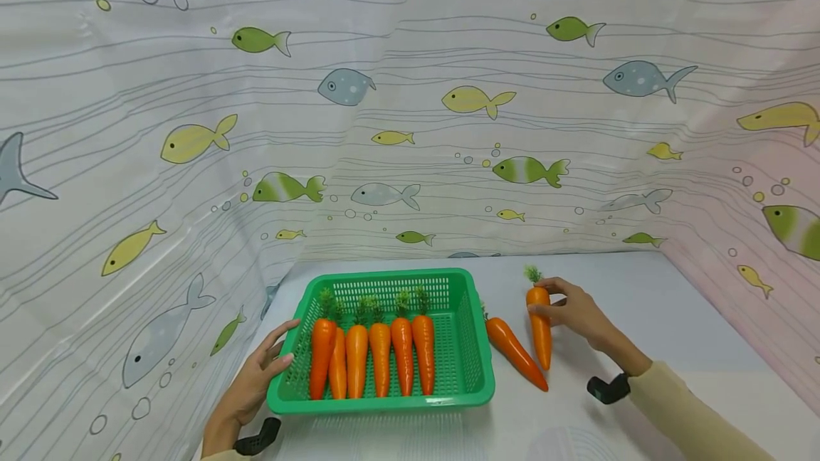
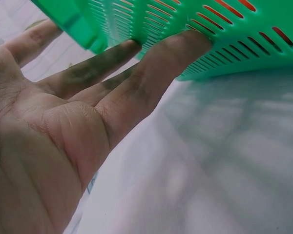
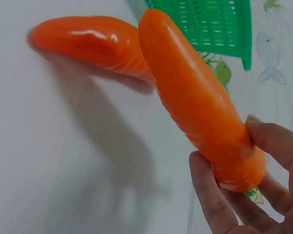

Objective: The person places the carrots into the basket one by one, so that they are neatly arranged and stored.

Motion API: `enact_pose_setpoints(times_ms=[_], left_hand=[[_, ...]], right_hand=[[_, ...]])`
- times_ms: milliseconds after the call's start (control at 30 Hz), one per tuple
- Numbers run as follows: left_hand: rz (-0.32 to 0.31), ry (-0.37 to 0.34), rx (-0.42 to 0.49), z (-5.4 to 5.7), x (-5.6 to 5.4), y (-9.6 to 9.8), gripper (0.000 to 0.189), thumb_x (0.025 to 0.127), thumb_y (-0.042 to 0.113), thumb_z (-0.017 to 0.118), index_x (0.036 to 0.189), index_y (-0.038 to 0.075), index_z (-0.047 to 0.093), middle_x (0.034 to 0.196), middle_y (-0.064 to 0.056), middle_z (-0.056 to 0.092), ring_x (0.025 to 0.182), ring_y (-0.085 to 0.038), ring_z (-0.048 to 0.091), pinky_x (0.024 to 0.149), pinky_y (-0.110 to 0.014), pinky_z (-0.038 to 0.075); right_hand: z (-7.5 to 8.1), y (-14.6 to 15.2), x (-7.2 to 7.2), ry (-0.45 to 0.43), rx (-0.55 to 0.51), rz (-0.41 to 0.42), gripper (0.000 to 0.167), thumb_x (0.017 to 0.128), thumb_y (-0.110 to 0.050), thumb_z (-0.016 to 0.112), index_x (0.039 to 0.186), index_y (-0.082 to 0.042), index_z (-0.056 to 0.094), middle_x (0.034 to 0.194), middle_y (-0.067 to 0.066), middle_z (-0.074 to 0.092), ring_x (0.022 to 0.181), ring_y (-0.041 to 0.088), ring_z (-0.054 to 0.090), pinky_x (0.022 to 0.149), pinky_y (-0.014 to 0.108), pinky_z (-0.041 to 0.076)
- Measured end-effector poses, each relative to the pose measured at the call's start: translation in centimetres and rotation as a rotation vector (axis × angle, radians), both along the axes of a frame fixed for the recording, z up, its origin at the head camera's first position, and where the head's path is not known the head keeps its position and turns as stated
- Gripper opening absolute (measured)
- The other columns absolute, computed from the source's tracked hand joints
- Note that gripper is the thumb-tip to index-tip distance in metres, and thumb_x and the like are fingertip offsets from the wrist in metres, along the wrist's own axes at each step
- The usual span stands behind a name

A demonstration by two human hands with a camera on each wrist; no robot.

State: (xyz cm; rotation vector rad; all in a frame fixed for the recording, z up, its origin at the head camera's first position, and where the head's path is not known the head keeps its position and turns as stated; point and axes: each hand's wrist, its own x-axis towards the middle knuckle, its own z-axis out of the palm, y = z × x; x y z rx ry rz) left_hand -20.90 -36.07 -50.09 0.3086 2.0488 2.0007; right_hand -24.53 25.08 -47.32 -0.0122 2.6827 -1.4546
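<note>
My right hand holds an orange toy carrot near its thick, leafy end, lifted above the table with the tip pointing toward me. In the right wrist view the thumb and fingers are curled round that carrot. A second carrot lies on the table beside the green plastic basket. Several more carrots lie side by side in the basket, leafy tops away from me. My left hand touches the basket's left side; in the left wrist view its fingers reach to the slotted wall.
White table surface extends around the basket, mostly to its right. Fish-printed sheeting hangs behind and along both sides. Inside the basket, its right part shows bare floor.
</note>
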Motion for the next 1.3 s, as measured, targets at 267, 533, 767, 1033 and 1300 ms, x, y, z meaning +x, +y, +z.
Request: enact_pose_setpoints(times_ms=[267,533,767,1033,1300], left_hand=[[-0.002,-0.004,0.0,-0.1,0.0,-0.1,0.061,0.11,0.014,0.047,0.164,0.02,0.021,0.158,-0.029,0.025,0.121,-0.028,0.063,0.089,-0.053,0.057],[-0.024,0.011,0.005,-0.2,-0.1,-0.2,0.06,0.11,0.014,0.046,0.164,0.021,0.02,0.16,-0.031,0.021,0.122,-0.027,0.062,0.09,-0.053,0.057],[-0.035,0.024,0.013,-0.3,-0.1,-0.3,0.06,0.11,0.012,0.045,0.164,0.02,0.02,0.155,-0.026,0.031,0.121,-0.029,0.062,0.089,-0.054,0.057],[-0.016,0.011,0.005,-0.1,0.0,-0.2,0.061,0.11,0.013,0.047,0.164,0.021,0.021,0.158,-0.031,0.025,0.12,-0.03,0.063,0.088,-0.053,0.058],[-0.015,0.005,-0.003,0.0,0.0,-0.1,0.062,0.11,0.013,0.048,0.164,0.02,0.02,0.159,-0.032,0.024,0.12,-0.031,0.062,0.088,-0.051,0.058]], right_hand=[[1.2,-0.6,-0.4,0.027,-0.034,0.027,0.07,0.091,-0.042,0.08,0.143,-0.005,0.052,0.139,0.021,0.054,0.109,0.032,0.062,0.083,0.045,0.061],[2.2,-1.5,-0.7,0.033,-0.055,0.043,0.068,0.091,-0.04,0.08,0.143,-0.006,0.053,0.138,0.02,0.054,0.109,0.032,0.061,0.083,0.044,0.061],[2.9,-2.5,-1.0,0.036,-0.071,0.063,0.068,0.091,-0.04,0.08,0.142,-0.006,0.052,0.137,0.018,0.056,0.109,0.032,0.062,0.085,0.047,0.06],[3.8,-3.7,-1.6,0.028,-0.118,0.094,0.067,0.091,-0.038,0.08,0.143,-0.006,0.052,0.135,0.018,0.056,0.107,0.031,0.062,0.087,0.048,0.059],[4.4,-5.2,-1.6,0.037,-0.144,0.121,0.067,0.092,-0.035,0.08,0.144,-0.005,0.052,0.136,0.018,0.056,0.104,0.029,0.063,0.086,0.047,0.06]])
